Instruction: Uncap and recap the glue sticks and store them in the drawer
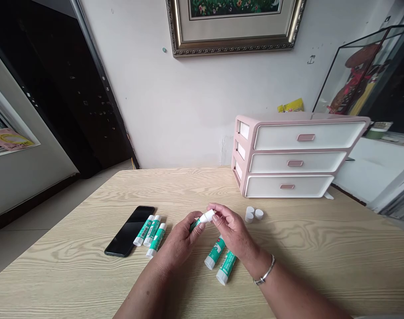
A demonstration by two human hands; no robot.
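My left hand [181, 239] is closed around a green and white glue stick [194, 225], which tilts up to the right. A white cap [210, 215] is pinched between the thumb and fingers of my right hand [231, 228], at the stick's white upper end. Whether the cap is seated on it I cannot tell. Below my right hand lie two more glue sticks [215, 253], their upper ends hidden by that hand. Three glue sticks [153, 232] rest left of my left hand. Three loose white caps [259, 214] stand to the right of my right hand.
A black phone [127, 235] lies at the left, with glue sticks against its right edge. At the back right of the wooden table [99, 217] stands a pink and white drawer unit [288, 164]. A yellow packet [293, 105] shows behind its top.
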